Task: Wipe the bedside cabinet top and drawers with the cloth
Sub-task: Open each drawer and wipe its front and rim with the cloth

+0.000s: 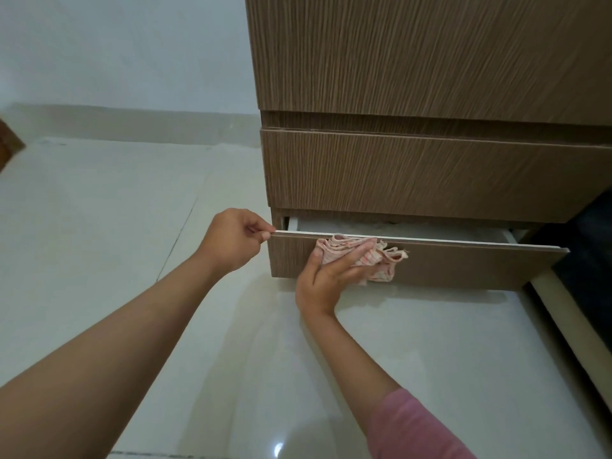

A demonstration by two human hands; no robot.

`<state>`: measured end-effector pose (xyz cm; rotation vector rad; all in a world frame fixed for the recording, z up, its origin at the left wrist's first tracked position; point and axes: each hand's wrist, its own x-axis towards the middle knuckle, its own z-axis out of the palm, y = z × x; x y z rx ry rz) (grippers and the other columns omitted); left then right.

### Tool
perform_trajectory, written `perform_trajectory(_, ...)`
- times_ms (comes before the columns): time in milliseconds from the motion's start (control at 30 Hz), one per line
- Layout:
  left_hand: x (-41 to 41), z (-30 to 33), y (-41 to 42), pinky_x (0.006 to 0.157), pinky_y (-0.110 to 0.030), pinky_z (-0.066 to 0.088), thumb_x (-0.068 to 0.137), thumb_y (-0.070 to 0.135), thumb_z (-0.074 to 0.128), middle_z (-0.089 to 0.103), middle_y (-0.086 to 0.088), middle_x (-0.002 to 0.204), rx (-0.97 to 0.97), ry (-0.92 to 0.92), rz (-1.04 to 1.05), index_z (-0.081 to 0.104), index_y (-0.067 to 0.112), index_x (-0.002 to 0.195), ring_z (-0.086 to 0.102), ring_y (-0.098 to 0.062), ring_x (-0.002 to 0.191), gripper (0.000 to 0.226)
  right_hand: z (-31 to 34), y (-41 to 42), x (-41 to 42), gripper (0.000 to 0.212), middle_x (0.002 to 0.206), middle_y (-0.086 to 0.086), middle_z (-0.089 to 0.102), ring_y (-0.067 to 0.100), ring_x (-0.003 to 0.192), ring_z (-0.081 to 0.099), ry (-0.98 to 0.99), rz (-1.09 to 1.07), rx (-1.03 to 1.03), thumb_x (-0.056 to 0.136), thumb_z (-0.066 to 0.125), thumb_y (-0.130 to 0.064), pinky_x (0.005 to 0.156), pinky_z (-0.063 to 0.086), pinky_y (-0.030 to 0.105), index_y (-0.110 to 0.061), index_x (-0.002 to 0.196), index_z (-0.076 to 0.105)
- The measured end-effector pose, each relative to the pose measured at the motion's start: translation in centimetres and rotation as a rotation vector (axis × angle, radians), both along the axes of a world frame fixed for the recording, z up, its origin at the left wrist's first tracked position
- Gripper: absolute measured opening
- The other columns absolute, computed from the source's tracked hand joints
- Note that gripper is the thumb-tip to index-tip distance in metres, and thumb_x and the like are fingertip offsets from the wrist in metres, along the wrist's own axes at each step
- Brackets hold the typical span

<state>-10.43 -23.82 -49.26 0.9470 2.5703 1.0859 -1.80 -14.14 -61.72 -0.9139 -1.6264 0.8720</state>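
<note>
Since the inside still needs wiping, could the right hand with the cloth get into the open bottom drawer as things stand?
Probably yes: the wood-grain bottom drawer is pulled out, leaving an open gap above its front, just over the right hand.

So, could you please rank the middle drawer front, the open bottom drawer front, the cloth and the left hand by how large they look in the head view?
1. Middle drawer front, cut off at the right edge.
2. Bottom drawer front.
3. Cloth and left hand: they look alike, and the right hand covers part of the cloth, so no ranking.
</note>
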Motion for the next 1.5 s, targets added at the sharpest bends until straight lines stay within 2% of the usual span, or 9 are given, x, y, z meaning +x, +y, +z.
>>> perform_trajectory(100, -0.3, -0.1, 0.0, 0.052, 0.002, 0.034, 0.084, 0.007, 0.065, 0.066, -0.003, 0.079, -0.002, 0.008, -0.016, 0.073, 0.014, 0.088, 0.056, -0.004, 0.067, 0.012, -0.8, -2.3, -1.7, 0.078, 0.141, 0.040, -0.027, 0.047, 0.135, -0.026, -0.059, 0.048, -0.002, 0.094, 0.031, -0.051, 0.112, -0.002, 0.057, -0.020, 0.146, -0.019)
perform_trajectory(267, -0.8, -0.5, 0.1, 0.058, -0.005, 0.037, 0.084, 0.007, 0.064, 0.068, -0.001, 0.084, -0.021, 0.043, -0.051, 0.074, 0.016, 0.088, 0.060, -0.010, 0.075, 0.013, -4.4, -4.2, -2.9, 0.074, 0.146, 0.016, -0.040, 0.041, 0.137, -0.027, -0.190, 0.086, 0.155, 0.096, 0.028, -0.050, 0.100, 0.003, 0.069, -0.019, 0.147, -0.016)
perform_trajectory(367, -1.0, -0.7, 0.1, 0.061, -0.009, 0.040, 0.084, 0.006, 0.064, 0.069, -0.003, 0.085, -0.017, 0.058, -0.067, 0.073, 0.015, 0.087, 0.060, -0.011, 0.075, 0.014, -5.2, -3.4, -2.1, 0.073, 0.147, 0.016, -0.038, 0.040, 0.138, -0.027, -0.238, 0.066, 0.186, 0.096, 0.026, -0.051, 0.097, 0.003, 0.069, -0.018, 0.148, -0.015)
perform_trajectory(500, -1.2, -0.7, 0.3, 0.065, -0.014, 0.043, 0.084, 0.005, 0.063, 0.069, -0.003, 0.087, -0.013, 0.091, -0.085, 0.073, 0.013, 0.088, 0.061, -0.013, 0.077, 0.013, -4.9, -0.9, -0.1, 0.079, 0.145, 0.027, -0.030, 0.057, 0.134, -0.010, -0.242, 0.038, 0.029, 0.093, 0.025, -0.058, 0.100, 0.015, 0.076, -0.022, 0.144, -0.024)
perform_trajectory(633, -1.0, -0.7, 0.7, 0.072, -0.024, 0.045, 0.085, 0.003, 0.061, 0.068, -0.004, 0.088, -0.004, 0.128, -0.071, 0.072, 0.011, 0.090, 0.061, -0.017, 0.080, 0.014, -3.1, 3.0, 3.0, 0.083, 0.144, 0.030, -0.029, 0.054, 0.136, -0.015, -0.235, 0.050, -0.080, 0.088, 0.025, -0.065, 0.104, 0.021, 0.068, -0.032, 0.139, -0.031)
perform_trajectory(933, -0.1, -2.0, 1.1, 0.068, -0.022, 0.039, 0.083, -0.003, 0.059, 0.066, -0.009, 0.082, 0.101, 0.369, -0.041, 0.072, 0.004, 0.090, 0.053, -0.015, 0.071, 0.017, 1.0, 9.1, 8.4, 0.092, 0.150, 0.020, -0.029, 0.039, 0.141, -0.018, -0.129, 0.004, -0.100, 0.088, 0.052, -0.042, 0.109, 0.026, 0.050, -0.024, 0.146, -0.017)
perform_trajectory(1100, 0.3, -2.6, 1.8, 0.069, -0.025, 0.043, 0.084, -0.001, 0.060, 0.066, -0.009, 0.083, 0.173, 0.334, 0.058, 0.072, 0.005, 0.091, 0.055, -0.017, 0.073, 0.016, 1.1, 10.3, 8.7, 0.090, 0.152, 0.018, -0.026, 0.036, 0.141, -0.021, -0.130, -0.022, -0.104, 0.087, 0.049, -0.047, 0.110, 0.026, 0.056, -0.029, 0.145, -0.017)
perform_trajectory(1333, 0.3, -3.0, 2.9, 0.065, 0.000, 0.037, 0.086, 0.004, 0.060, 0.064, -0.002, 0.088, 0.268, 0.121, 0.207, 0.071, 0.006, 0.092, 0.056, -0.008, 0.074, 0.012, 1.3, 10.6, 8.0, 0.091, 0.152, 0.019, -0.024, 0.036, 0.142, -0.017, -0.099, -0.016, -0.120, 0.088, 0.052, -0.043, 0.113, 0.022, 0.052, -0.026, 0.146, -0.016)
perform_trajectory(1500, 0.4, -2.9, 3.2, 0.059, 0.005, 0.033, 0.086, 0.002, 0.060, 0.063, -0.002, 0.086, 0.292, 0.076, 0.241, 0.070, 0.004, 0.091, 0.053, 0.002, 0.068, 0.012, 1.5, 10.6, 7.6, 0.092, 0.153, 0.021, -0.020, 0.037, 0.142, -0.017, -0.083, -0.027, -0.138, 0.090, 0.056, -0.037, 0.113, 0.019, 0.045, -0.020, 0.148, -0.013)
